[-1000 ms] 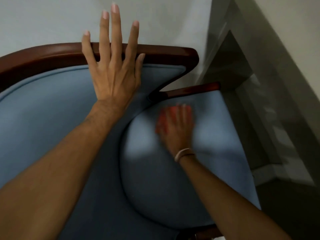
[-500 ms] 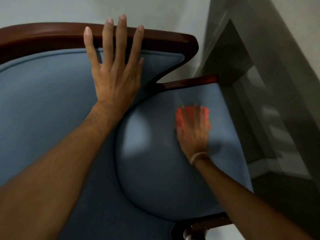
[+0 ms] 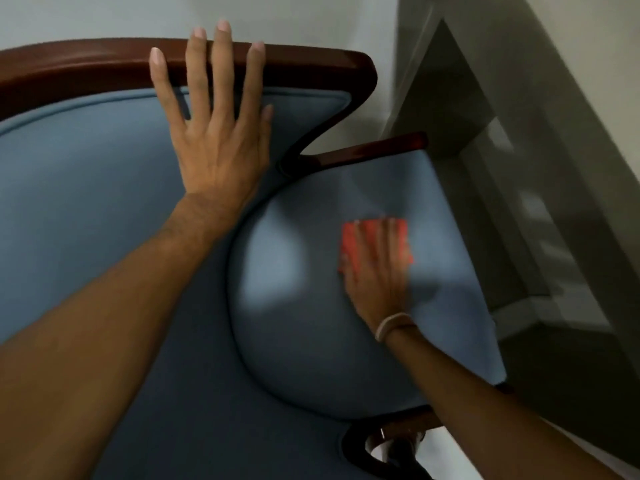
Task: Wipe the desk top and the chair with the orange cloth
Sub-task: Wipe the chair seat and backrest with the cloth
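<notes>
I look down on a chair with blue upholstery and a dark red-brown wooden frame (image 3: pixel 104 60). Its padded seat (image 3: pixel 311 341) fills the middle of the view. My right hand (image 3: pixel 377 271) lies flat on the seat's right half, pressing the folded orange cloth (image 3: pixel 353 240) under its fingers; the cloth shows at the fingertips and both sides. My left hand (image 3: pixel 214 133) rests flat with fingers spread on the blue backrest (image 3: pixel 69 174), fingertips reaching over the wooden top rail. The desk top is out of view.
A grey-green piece of furniture or wall ledge (image 3: pixel 502 168) stands close along the chair's right side. Pale floor (image 3: pixel 104 15) shows beyond the backrest. A dark chair leg or caster (image 3: pixel 401 448) is visible below the seat's front rail.
My right hand has slid the orange cloth across the seat from its back middle toward the right and nearer side. My left hand stays flat on the backrest.
</notes>
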Motion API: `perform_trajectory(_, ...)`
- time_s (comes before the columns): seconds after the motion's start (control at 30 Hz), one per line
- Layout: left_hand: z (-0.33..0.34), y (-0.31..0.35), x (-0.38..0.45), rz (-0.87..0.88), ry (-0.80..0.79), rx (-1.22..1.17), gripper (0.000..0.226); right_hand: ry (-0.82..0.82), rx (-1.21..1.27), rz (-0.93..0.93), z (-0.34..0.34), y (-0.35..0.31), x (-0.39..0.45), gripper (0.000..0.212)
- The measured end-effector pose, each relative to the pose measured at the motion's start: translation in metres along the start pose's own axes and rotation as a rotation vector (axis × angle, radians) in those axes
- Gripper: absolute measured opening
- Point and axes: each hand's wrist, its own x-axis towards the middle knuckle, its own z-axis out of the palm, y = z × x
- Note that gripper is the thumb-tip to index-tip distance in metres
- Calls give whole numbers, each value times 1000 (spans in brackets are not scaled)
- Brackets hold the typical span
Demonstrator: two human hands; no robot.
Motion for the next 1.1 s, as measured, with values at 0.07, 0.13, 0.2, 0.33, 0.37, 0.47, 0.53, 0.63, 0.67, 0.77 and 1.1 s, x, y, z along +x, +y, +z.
perform_trajectory(0.07,-4,4,-6,-14,4,-36,53,-87,94,-232,6,-42,-6,69)
perform_trajectory(0.13,-3,12,-33,-27,0,-99,52,-169,157,-352,3,-54,-13,72)
perform_trajectory(0.2,-2,32,-83,-83,-99,-195,52,-45,209,-223,-3,-33,-9,65)
perform_trajectory(0.33,10,92,-183,-163,-447,-256,62,54,75,-32,-6,33,18,57)
perform_trajectory(0.37,17,102,-196,-197,-511,-247,66,-7,27,-99,-1,40,25,59)
perform_trajectory(0.47,39,116,-209,-292,-554,-256,68,-75,-107,-364,23,35,36,62)
perform_trajectory(0.53,52,112,-204,-201,-515,-265,62,-8,-129,-402,33,32,38,60)
perform_trajectory(0.63,78,73,-180,48,-483,-287,67,128,-75,-368,41,34,37,54)
perform_trajectory(0.67,84,56,-169,63,-490,-321,68,156,-70,-365,43,34,36,54)
perform_trajectory(0.77,85,32,-157,-174,-482,-483,66,170,-68,-363,45,33,39,57)
perform_trajectory(1.1,34,58,-228,-755,-446,-689,62,133,-66,-343,44,33,40,62)
